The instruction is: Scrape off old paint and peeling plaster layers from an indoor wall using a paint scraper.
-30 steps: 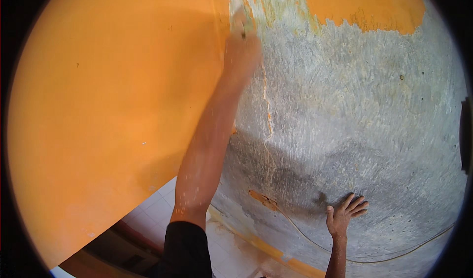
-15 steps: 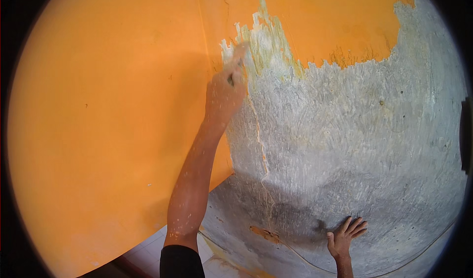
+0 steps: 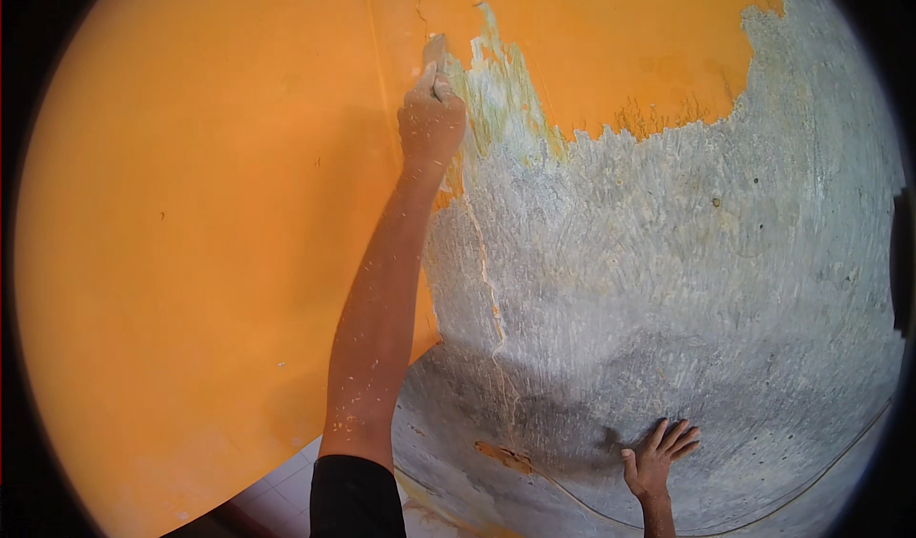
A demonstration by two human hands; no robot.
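Gripping a scraper in a closed fist, the left hand is raised high against the wall, right at the inner corner where two orange-painted faces meet. Only the pale tip of the scraper shows above the knuckles; its blade end touches the orange paint at the upper edge of the stripped area, and the rest of the tool is hidden inside the fist. The left forearm runs up from the lower edge, speckled with pale flecks, and ends below in a black sleeve. Just right of the fist, a narrow tongue of scraped, yellowish-white wall climbs into the remaining paint. Below and to the right spreads the bare grey plaster, rough and streaked, with a thin pale crack running down through it from near the fist. The right hand lies flat on this grey plaster low in the view, fingers spread and pointing upward, holding nothing, well apart from the left hand. A small orange patch of leftover paint sits just left of the right hand. A thin cord-like line curves along the lower right of the wall. The left wall face is fully orange, and a bit of pale tiled floor shows at the bottom.
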